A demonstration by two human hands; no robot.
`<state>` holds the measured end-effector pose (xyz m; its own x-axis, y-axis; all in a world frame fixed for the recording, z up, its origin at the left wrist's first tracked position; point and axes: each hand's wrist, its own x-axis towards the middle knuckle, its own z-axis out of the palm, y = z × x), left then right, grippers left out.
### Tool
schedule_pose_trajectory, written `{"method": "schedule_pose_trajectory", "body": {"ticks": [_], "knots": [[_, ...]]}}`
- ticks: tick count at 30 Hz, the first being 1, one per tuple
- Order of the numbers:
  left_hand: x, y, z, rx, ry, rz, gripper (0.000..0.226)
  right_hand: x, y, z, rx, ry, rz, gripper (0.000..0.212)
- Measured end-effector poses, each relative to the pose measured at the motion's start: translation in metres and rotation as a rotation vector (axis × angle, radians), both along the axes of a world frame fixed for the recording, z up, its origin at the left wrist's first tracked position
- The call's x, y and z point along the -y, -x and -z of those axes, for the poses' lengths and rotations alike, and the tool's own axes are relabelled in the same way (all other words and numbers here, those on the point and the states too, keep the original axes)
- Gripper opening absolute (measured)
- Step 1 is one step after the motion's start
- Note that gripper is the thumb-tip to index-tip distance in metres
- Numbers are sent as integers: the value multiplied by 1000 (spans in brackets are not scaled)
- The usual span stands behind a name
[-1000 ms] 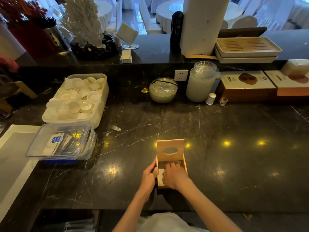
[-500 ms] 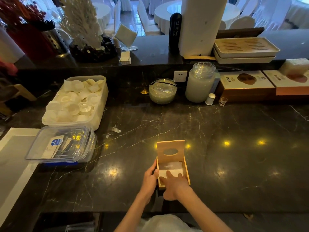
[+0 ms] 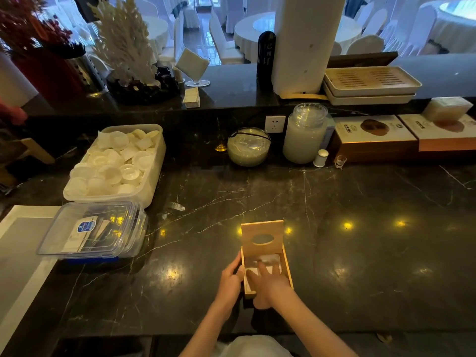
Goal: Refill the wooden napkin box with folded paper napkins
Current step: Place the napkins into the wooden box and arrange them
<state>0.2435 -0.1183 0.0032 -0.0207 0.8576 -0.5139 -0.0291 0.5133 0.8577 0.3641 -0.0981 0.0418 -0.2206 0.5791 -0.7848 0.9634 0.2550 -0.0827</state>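
Note:
The wooden napkin box (image 3: pixel 288 264) sits on the dark marble counter near its front edge. Its lid (image 3: pixel 262 234), with an oval slot, stands raised at the far side. White folded napkins (image 3: pixel 270 259) lie inside the box. My left hand (image 3: pixel 230 279) holds the box's left wall. My right hand (image 3: pixel 268 283) rests flat on the napkins inside, fingers spread and pointing away from me; it hides the near part of the stack.
A clear lidded container (image 3: pixel 94 230) and a white tub of small cups (image 3: pixel 118 163) stand to the left. A glass bowl (image 3: pixel 248 146), a jar (image 3: pixel 305 135) and flat boxes (image 3: pixel 373 137) line the back. A white tray (image 3: pixel 18 253) lies at far left.
My right hand drew back toward me from deep in the box, then slid forward again over the napkins. My left hand stayed on the box's left wall.

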Motion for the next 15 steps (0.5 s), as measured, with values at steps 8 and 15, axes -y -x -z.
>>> {"method": "schedule_pose_trajectory", "body": {"ticks": [8,15], "knots": [[0,1,-1,-3,12,13,50,-2,-2,20,-38,14,55,92],[-1,2,0,10,30,20,49,-17,-2,24,25,65,56,97]]}}
